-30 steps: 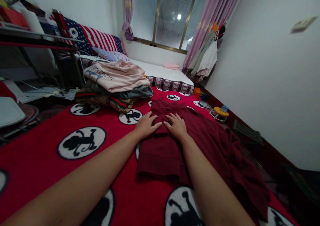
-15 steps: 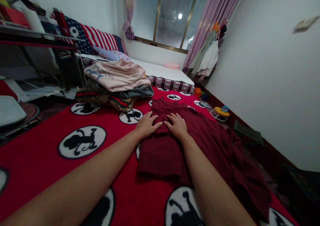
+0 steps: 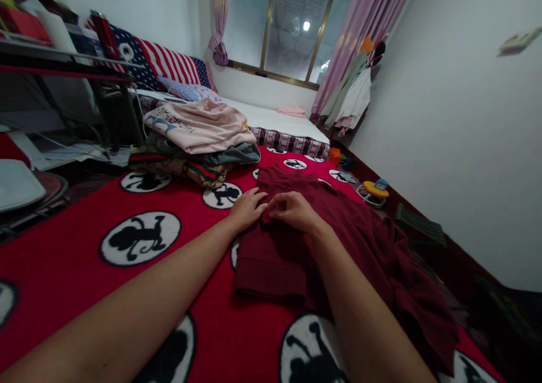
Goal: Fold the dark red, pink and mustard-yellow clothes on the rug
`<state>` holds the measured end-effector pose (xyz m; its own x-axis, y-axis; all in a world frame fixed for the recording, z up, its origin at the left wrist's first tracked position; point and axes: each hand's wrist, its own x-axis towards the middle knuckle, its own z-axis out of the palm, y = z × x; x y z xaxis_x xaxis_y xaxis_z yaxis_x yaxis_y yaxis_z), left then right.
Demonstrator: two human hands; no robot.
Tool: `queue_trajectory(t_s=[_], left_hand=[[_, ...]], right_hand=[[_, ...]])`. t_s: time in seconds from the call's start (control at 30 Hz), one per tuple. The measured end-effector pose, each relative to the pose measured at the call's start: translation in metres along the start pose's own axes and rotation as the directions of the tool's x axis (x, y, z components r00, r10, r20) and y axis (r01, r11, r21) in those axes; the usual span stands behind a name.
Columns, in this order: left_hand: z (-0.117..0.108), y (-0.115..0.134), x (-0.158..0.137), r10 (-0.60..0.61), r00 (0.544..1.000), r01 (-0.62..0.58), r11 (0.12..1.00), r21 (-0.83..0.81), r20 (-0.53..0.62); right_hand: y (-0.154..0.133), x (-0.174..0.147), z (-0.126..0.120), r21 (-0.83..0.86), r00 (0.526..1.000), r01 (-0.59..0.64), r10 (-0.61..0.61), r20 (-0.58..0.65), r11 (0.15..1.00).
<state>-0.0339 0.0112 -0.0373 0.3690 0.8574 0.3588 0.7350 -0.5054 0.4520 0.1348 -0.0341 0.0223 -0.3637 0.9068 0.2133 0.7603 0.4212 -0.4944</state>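
A maroon garment point(image 3: 351, 230), knit like a sweatshirt, lies spread on the red blanket point(image 3: 76, 292), one part folded over at its left side with a wide band at the near end. My left hand point(image 3: 248, 209) rests on the left edge of that fold, fingers stretched out and lying on the cloth. Just to its right, my right hand point(image 3: 292, 210) is curled, with thumb and fingertips pinching a bit of the garment's cloth. The fingertips partly hide the pinched spot.
A pile of folded clothes with a pink top point(image 3: 203, 126) uppermost sits on the blanket, back left. Left of it stands a desk point(image 3: 63, 75) loaded with items. Behind is a white bed point(image 3: 262, 114). A yellow stool point(image 3: 375, 189) stands by the right wall.
My right hand has gone from lying flat with spread fingers to a curled pinch on the cloth, shifting slightly left. My left hand has stayed nearly in place.
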Motion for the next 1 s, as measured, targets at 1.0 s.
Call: queue_trajectory(t_s=[1.0], left_hand=[[-0.007, 0.006, -0.002, 0.033, 0.983, -0.068, 0.978, -0.197, -0.179]], right_hand=[[0.023, -0.005, 0.018, -0.408, 0.943, -0.332, 0.308, -0.125, 0.851]])
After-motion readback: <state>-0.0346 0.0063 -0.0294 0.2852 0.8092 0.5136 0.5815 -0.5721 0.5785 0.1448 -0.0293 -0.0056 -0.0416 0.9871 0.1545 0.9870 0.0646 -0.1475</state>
